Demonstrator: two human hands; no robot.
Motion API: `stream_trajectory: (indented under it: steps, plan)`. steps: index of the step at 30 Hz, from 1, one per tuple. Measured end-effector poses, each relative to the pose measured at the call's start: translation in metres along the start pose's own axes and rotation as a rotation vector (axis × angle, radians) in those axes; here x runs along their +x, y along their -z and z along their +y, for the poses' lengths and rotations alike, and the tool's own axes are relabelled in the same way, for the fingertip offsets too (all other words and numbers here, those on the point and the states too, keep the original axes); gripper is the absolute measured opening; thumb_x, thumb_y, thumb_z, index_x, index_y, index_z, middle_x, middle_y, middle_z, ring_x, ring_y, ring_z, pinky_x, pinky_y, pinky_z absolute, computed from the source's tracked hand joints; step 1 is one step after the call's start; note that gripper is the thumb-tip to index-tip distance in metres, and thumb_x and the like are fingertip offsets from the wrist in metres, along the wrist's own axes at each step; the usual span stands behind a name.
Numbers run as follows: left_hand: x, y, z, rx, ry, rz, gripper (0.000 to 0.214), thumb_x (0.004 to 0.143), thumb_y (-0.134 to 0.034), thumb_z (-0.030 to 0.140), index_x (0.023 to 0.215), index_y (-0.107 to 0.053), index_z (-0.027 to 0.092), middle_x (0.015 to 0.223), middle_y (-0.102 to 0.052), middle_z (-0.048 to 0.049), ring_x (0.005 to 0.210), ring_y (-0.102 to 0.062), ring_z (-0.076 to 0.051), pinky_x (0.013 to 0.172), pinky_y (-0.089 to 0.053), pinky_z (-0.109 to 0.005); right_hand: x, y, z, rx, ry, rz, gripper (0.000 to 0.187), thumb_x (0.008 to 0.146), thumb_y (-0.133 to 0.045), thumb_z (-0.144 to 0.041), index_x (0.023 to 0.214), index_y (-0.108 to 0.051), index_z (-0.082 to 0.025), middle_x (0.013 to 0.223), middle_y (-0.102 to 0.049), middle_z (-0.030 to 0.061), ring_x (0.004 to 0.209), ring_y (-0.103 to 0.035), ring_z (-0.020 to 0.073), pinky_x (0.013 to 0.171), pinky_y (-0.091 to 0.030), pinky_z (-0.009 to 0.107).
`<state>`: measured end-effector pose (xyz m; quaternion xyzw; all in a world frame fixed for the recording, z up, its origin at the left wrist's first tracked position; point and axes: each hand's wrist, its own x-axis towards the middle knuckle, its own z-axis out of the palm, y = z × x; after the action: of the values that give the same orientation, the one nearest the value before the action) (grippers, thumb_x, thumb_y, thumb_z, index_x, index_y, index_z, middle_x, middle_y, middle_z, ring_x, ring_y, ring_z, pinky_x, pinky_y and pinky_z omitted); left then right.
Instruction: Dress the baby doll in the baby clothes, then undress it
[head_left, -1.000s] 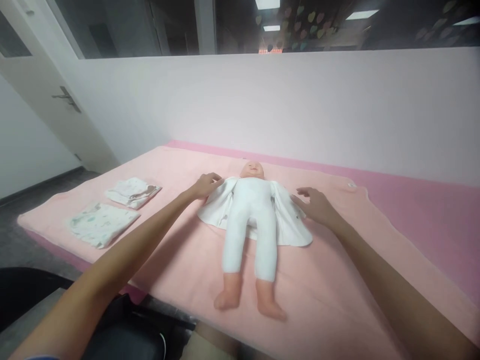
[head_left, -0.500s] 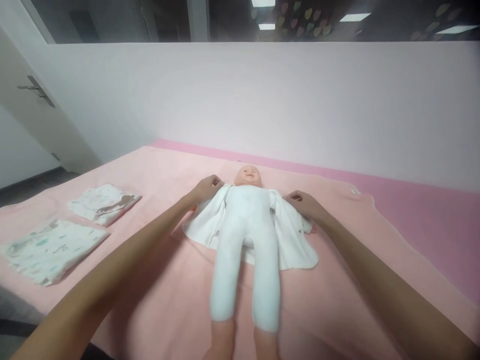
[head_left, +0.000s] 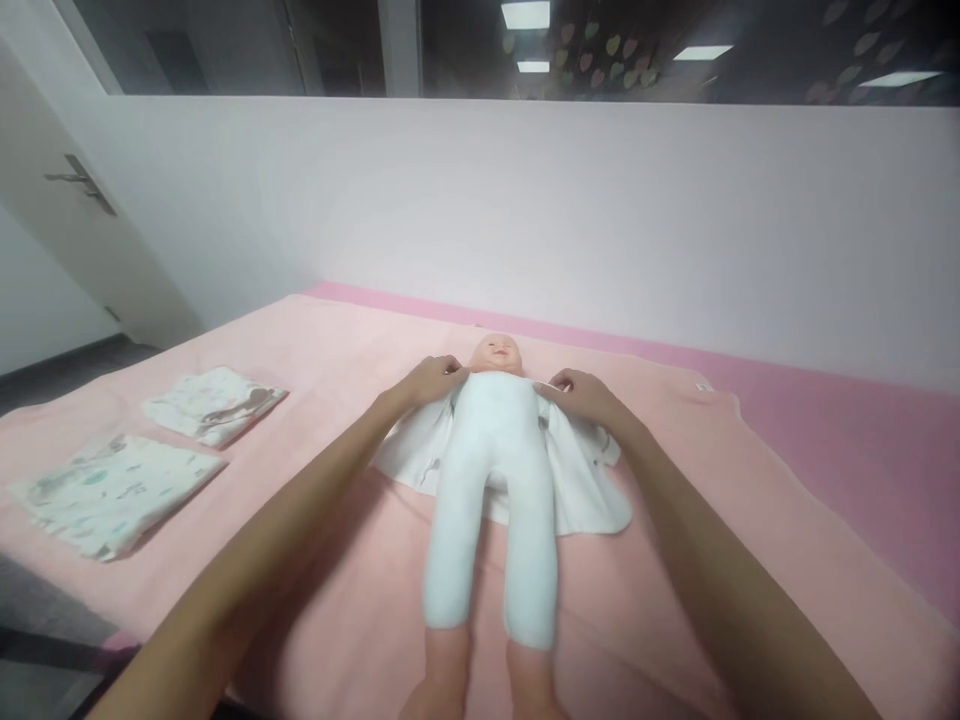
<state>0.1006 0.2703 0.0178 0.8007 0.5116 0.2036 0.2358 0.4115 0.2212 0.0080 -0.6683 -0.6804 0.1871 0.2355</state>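
A baby doll (head_left: 496,352) lies on its back, head away from me, its body and legs covered in white. Beneath and beside it spreads an opened white baby shirt (head_left: 589,480), its front panels apart on both sides. At the shoulder on the left, my left hand (head_left: 435,378) is closed with its fingertips on the shirt's edge. On the other side, my right hand (head_left: 581,392) pinches the shirt near the doll's shoulder. The doll's arms are mostly hidden by the cloth and my hands.
A pink blanket (head_left: 360,340) covers the bed surface. Two folded printed cloths, a nearer one (head_left: 120,495) and a farther one (head_left: 217,405), lie at the left. A white wall (head_left: 562,220) rises behind the bed, and a door (head_left: 82,230) stands at far left.
Both hands have moved inward, closer to the doll's neck and shoulders. The shirt's side panels have shifted slightly inward with them. The camera view has tilted a little.
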Motion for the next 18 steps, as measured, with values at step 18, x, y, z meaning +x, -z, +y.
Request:
stream_trajectory:
  steps: [18]
  plan:
    - [0.026,0.023,-0.009,-0.142,0.310,-0.137,0.061,0.074,-0.068,0.072,0.102,-0.075,0.019,0.089,-0.079,-0.0142,0.083,-0.074,-0.035,0.073,-0.054,-0.039,0.022,0.025,-0.010,0.321,-0.134,-0.388,0.040,0.086,-0.073,-0.058,0.098,-0.079,-0.020,0.109,-0.079,0.0095,0.096,-0.070,0.0271,0.079,-0.054,0.034]
